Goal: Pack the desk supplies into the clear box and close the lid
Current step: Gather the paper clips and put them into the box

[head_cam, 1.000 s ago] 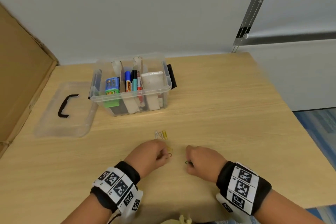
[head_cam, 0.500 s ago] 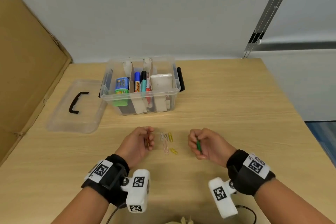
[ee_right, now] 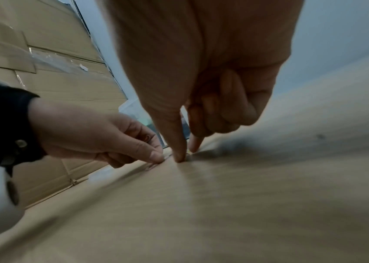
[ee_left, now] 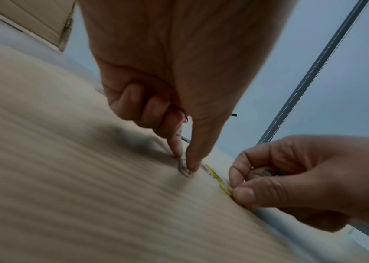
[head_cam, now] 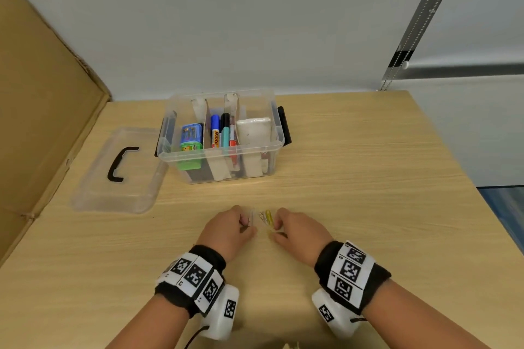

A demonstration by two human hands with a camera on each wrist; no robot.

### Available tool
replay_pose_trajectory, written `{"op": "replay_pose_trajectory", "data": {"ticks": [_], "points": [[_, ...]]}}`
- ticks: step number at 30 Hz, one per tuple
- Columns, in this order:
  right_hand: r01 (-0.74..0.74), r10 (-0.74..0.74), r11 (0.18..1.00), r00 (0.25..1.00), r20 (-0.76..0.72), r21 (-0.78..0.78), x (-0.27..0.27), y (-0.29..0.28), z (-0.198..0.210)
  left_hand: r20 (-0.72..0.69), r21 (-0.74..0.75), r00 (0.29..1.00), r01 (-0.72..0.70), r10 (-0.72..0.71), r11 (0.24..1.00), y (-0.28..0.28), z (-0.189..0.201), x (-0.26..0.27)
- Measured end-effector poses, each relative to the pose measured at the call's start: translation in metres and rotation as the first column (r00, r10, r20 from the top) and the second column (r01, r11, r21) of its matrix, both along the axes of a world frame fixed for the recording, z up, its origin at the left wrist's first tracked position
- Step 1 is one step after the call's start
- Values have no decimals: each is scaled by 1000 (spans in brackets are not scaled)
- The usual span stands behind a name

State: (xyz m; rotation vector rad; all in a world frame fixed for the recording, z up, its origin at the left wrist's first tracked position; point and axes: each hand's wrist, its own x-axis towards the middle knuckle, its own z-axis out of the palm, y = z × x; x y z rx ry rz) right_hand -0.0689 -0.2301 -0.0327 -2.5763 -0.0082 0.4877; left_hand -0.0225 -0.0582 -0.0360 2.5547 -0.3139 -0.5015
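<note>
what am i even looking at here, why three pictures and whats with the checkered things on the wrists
No machine here: a person is packing desk supplies with bare hands. The checkered bands are printed marker patterns on wrist straps, and each strap carries a small camera.

The big picture comes from a camera on the person's head, looking down at a wooden table. The other two look along each hand from the wrist, very close, so the fingers seem huge.

On the table stands a clear box with dividers, already holding markers and other supplies. Its lid, with a black handle, lies to the left, off the box.

Near the person, small paper clips are scattered. The left hand pinches a pale clip against the table, and the right hand pinches a yellow one.
</note>
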Motion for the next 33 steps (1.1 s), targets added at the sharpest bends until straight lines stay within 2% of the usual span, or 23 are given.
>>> {"op": "replay_pose_trajectory", "data": {"ticks": [4,6,8,9,10,11,12,13,14,15,16,18,20,23,25,27,30,33], "points": [[-52,52,992,999,-3,-112,3,12,1,22,63,1000,17,-19,998,9,1,6],[-78,76,992,997,-32,-99,3,14,2,6,79,1000,27,-28,997,11,2,9],[-57,59,998,996,-74,24,6,10,1,-6,91,998,57,-57,994,12,2,11],[-6,21,989,995,-100,147,8,7,1,-5,95,997,76,-76,993,13,1,12],[85,-36,941,987,-154,327,10,2,2,-4,102,995,95,-95,990,13,1,12],[217,-98,807,966,-238,549,11,-2,4,2,108,993,114,-115,988,13,0,12],[368,-145,567,926,-350,737,11,-7,5,11,114,991,131,-134,985,13,0,11],[473,-157,317,881,-446,822,11,-12,8,24,115,988,149,-152,982,14,-1,11],[522,-164,151,851,-499,839,11,-16,10,41,114,985,164,-170,980,14,-1,10],[542,-193,90,833,-519,836,12,-19,10,66,110,980,179,-187,978,15,-1,10],[557,-230,77,817,-529,827,13,-20,9,88,105,976,192,-202,976,16,-1,9],[596,-328,127,780,-533,793,18,-21,6,115,73,973,194,-202,978,19,0,10],[636,-382,221,754,-534,739,22,-18,8,109,-3,980,166,-164,986,26,3,13],[632,-417,459,774,-477,624,25,-11,11,82,-189,990,129,-115,974,40,7,18],[540,-417,668,842,-343,512,26,-5,11,63,-275,993,114,-100,955,48,9,20],[413,-374,828,911,-176,379,27,1,8,8,-331,997,73,-74,941,54,10,23],[321,-310,939,946,-95,127,26,14,5,-129,-443,991,-79,24,893,63,4,27],[244,-252,965,964,-82,-91,26,31,3,-279,-522,953,-251,114,815,66,1,29]]}}
